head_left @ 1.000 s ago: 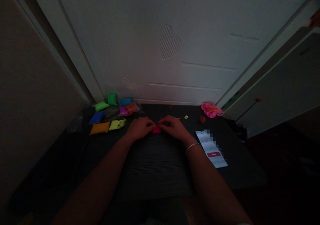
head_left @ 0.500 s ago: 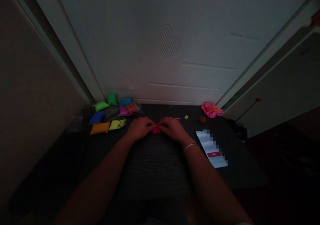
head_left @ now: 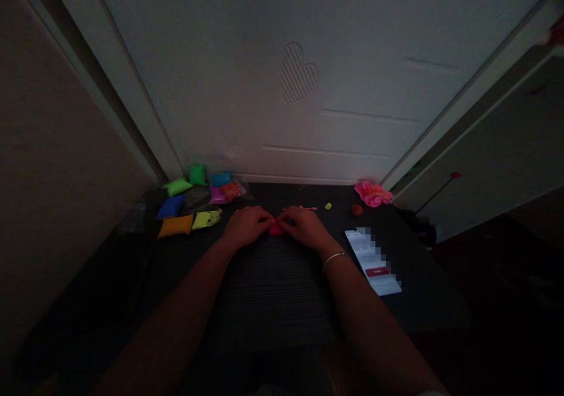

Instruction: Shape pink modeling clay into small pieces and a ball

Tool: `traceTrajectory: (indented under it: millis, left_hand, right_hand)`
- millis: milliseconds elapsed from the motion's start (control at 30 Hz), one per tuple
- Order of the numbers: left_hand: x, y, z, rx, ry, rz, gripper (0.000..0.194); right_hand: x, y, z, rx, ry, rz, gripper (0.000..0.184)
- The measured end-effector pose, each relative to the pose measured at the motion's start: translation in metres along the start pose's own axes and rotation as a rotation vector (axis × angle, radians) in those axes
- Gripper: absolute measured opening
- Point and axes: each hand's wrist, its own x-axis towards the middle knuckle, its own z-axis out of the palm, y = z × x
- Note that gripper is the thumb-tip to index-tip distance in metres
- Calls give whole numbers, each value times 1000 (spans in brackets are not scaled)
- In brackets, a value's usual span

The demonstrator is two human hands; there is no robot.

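A small piece of bright pink modelling clay [head_left: 276,230] lies at the middle of the dark table [head_left: 273,290]. From the left, my left hand [head_left: 249,225] pinches it with fingertips and thumb. My right hand [head_left: 304,225], with a bracelet at its wrist, pinches it from the other side. Their fingertips nearly meet over the clay and hide its upper part. Just behind my right hand lies a thin pink stick-like tool [head_left: 308,208], partly covered by the fingers.
Several coloured clay packets, among them an orange packet [head_left: 175,226] and a green packet [head_left: 198,174], lie at the back left. Toward the right are a yellow-green bit [head_left: 328,206], a reddish-brown lump [head_left: 356,210], a pink petalled flower [head_left: 373,194] and a lit phone [head_left: 372,264]. A white panel [head_left: 282,120] rises behind.
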Motion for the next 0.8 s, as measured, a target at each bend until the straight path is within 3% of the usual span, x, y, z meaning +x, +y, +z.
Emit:
traceTrajectory:
  millis: [367, 800]
  left_hand:
    - [1, -9, 1, -50, -48, 44, 46]
    - [-3, -3, 3, 122, -39, 77, 42]
  right_hand:
    - [-3, 11, -5, 124, 81, 54, 19]
    - [-6, 5, -12, -18, -54, -56, 24]
